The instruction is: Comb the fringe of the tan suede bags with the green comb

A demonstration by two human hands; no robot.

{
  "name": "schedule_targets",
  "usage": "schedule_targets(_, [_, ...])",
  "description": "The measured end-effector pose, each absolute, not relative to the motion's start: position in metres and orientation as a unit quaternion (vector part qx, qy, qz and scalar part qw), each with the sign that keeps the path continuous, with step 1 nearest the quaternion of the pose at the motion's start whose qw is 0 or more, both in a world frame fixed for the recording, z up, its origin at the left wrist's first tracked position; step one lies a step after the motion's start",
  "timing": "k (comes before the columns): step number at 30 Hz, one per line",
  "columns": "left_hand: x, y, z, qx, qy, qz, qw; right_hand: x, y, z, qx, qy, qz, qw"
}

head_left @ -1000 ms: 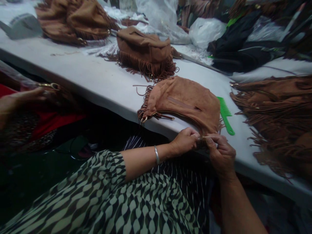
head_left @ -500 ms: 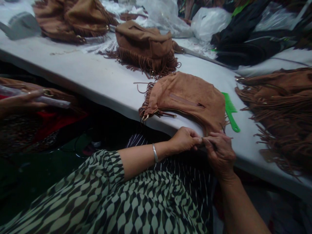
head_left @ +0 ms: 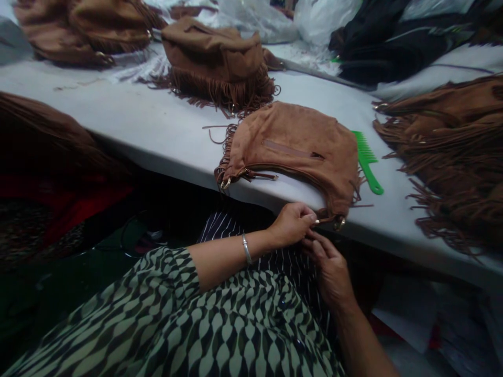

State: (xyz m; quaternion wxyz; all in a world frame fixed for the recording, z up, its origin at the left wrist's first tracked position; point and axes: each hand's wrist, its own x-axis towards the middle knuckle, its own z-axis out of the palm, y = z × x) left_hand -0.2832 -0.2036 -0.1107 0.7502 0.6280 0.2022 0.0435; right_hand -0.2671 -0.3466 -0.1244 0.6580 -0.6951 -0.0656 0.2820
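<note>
A brown suede-like shoulder bag [head_left: 298,131] with fringe at its ends lies on its side at the table's front edge. Its slit pocket faces up, and a zipper pull with a metal tip hangs near its left end. My left hand [head_left: 291,225], a silver bangle on its wrist, pinches a zipper pull [head_left: 323,220] at the bag's right end, close to a metal ring [head_left: 339,223]. Just below, my right hand [head_left: 332,267] has its fingers loosely stretched toward the left fingertips. Its own fingertips are partly hidden. A green comb [head_left: 367,165] rests against the bag's right side.
Another fringed brown bag [head_left: 216,52] stands behind on the white table [head_left: 129,120], with more bags [head_left: 86,31] at the back left. Fringed brown pieces [head_left: 459,157] are heaped at right. Clear plastic [head_left: 322,21] and black material [head_left: 377,57] lie at the back.
My right hand has moved down and left, off the bag's right end, uncovering the metal ring there. The other person's hand at left is out of view; the camera view has shifted slightly.
</note>
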Motion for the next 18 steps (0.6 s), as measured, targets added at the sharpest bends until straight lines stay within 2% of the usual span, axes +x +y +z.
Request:
schedule_targets(3, [-0.285, -0.205, -0.108, 0.641, 0.200, 0.054, 0.739, -0.262, -0.324, -0.118, -0.608, 0.031, 0.232, 0.759])
schedule_targets(7, [-0.288, -0.207, -0.112, 0.668, 0.179, 0.094, 0.717, -0.251, -0.306, -0.111, -0.534, 0.103, 0.205, 0.814])
schedule_targets(11, [-0.296, -0.206, -0.114, 0.645, 0.157, 0.065, 0.745, -0.247, -0.309, -0.115, -0.492, 0.126, 0.234, 0.829])
schedule_targets(18, [-0.318, -0.193, -0.124, 0.606, 0.138, -0.024, 0.783, -0.246, -0.320, -0.114, -0.503, 0.083, 0.286, 0.811])
